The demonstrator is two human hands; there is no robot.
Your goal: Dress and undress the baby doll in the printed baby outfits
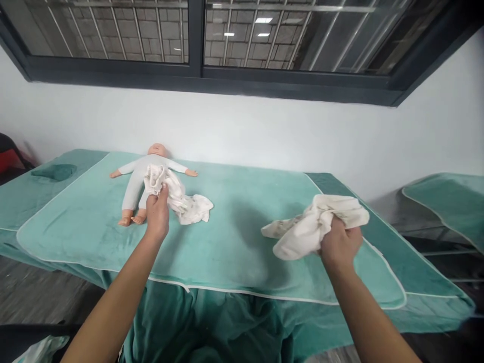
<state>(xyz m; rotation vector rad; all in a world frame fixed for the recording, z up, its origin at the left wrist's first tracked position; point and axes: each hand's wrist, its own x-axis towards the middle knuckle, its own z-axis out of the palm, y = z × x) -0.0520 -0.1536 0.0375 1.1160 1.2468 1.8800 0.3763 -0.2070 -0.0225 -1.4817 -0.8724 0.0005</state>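
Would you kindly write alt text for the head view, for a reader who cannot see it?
A person's left-hand grip holds one crumpled white cloth and the right-hand grip another cloth, both over a green sheet. A doll in white lies face up at left, below a window.

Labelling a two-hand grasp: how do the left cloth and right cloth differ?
The left cloth trails mostly picture-right of the left hand; the right cloth spreads mostly picture-left of the right hand. The left cloth looks slimmer, the right cloth bulkier. The left cloth partly covers the doll in view; the right cloth doesn't. Both are whitish and crumpled.
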